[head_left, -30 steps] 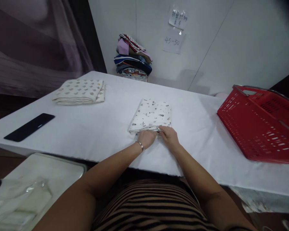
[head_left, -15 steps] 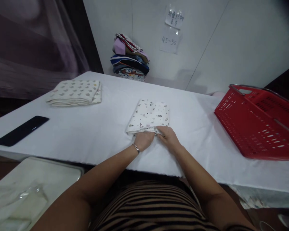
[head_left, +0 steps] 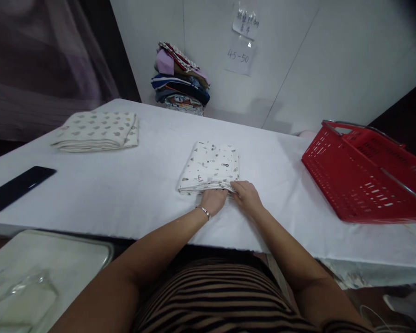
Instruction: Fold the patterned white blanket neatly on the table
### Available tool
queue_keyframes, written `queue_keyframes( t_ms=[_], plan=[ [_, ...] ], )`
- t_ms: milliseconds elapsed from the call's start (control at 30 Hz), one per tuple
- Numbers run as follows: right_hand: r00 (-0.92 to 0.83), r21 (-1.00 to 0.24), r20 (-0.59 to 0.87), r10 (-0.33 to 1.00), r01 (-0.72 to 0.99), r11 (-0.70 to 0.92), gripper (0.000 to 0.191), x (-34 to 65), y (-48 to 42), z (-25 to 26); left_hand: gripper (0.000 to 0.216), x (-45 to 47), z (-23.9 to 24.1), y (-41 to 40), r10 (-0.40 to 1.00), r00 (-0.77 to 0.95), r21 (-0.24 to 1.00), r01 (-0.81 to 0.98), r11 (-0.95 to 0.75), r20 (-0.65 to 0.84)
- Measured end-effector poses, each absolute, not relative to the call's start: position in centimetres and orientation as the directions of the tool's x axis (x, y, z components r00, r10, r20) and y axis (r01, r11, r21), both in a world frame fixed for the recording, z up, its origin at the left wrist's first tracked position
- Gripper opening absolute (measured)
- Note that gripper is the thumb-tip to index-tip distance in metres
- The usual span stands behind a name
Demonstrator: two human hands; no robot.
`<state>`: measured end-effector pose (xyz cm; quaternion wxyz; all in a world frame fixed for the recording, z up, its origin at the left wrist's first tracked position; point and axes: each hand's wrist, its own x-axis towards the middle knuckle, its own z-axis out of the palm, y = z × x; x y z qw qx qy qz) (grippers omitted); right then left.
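Note:
A folded white cloth (head_left: 213, 162) with small scattered prints lies on the white-covered table in front of me, its layered fold edge towards me. At that near edge, my left hand (head_left: 214, 201), with a bracelet on the wrist, has its fingers tucked in among or under the layers, so they are hidden. My right hand (head_left: 246, 195) grips the near right corner of the same cloth, thumb and fingers closed on the layers. Both hands are close together, almost touching.
A thicker folded cream cloth (head_left: 97, 132) lies at the left, behind a black phone (head_left: 19, 188). A red basket (head_left: 364, 178) stands at the right. Past the far edge rises a stack of folded fabrics (head_left: 182, 81) by the wall. A white stool (head_left: 69, 252) is below left.
My left hand has slid a little to the right along the cloth's near edge, closer to my right hand. The whole view has shifted slightly.

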<state>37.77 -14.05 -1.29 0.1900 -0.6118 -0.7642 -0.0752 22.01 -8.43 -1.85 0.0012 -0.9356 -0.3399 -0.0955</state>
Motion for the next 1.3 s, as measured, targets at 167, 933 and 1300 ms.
queue_keyframes(
  t_ms=[167, 933, 1300],
  plan=[
    [-0.16, -0.105, 0.422, 0.892, 0.969, 0.224, 0.034, 37.8, -13.9, -1.5, 0.029, 21.6, -2.1, -8.3, 0.571, 0.783, 0.113, 0.561, -0.82, 0.247],
    [-0.271, -0.112, 0.406, 0.873, 0.933, 0.342, 0.035, 38.1, -14.4, -2.0, 0.023, 21.3, -1.9, -9.2, 0.647, 0.716, 0.193, 0.618, -0.762, 0.263],
    [-0.242, -0.084, 0.413, 0.878, 0.95, 0.301, 0.039, 36.7, -14.4, -1.2, 0.016, 15.2, -2.2, -8.8, 0.664, 0.59, 0.248, 0.633, -0.734, 0.46]
  ],
)
